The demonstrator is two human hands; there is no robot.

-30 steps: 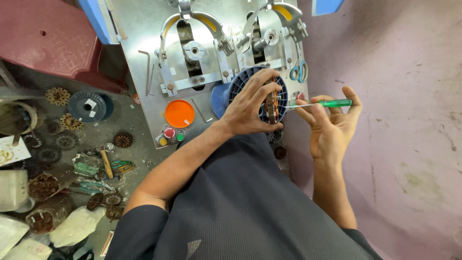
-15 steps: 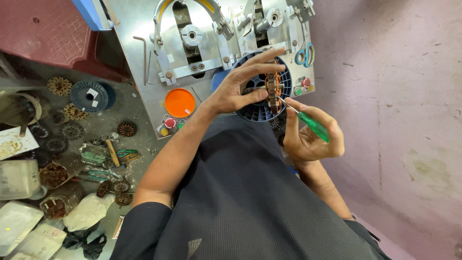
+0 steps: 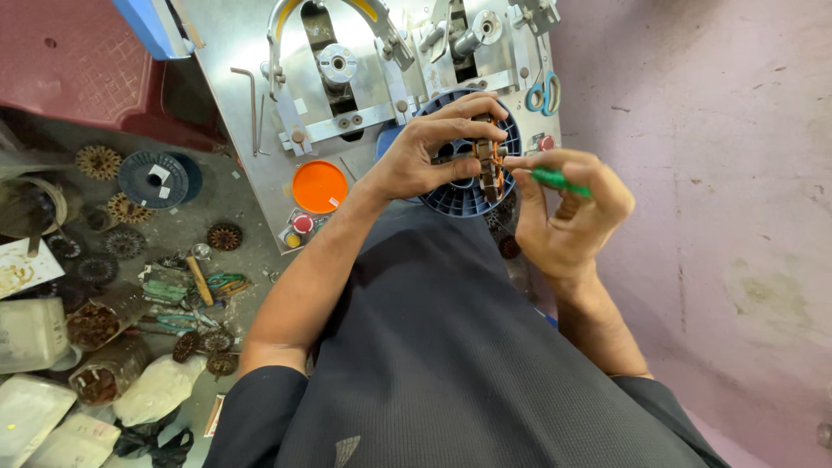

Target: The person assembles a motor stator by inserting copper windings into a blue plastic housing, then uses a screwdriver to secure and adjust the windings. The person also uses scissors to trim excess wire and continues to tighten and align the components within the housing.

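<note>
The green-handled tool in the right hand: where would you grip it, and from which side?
Grip the green-handled tool on its green shaft, probably from the right and above, as the right hand does. Its tip points left into the copper-wound part pinched by the left hand, so that end is crowded and only the handle is free.

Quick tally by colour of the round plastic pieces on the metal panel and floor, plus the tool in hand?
Blue spool: 1
Orange disc: 1
Dark spool: 1
Green-handled tool: 1
Total: 4
</note>
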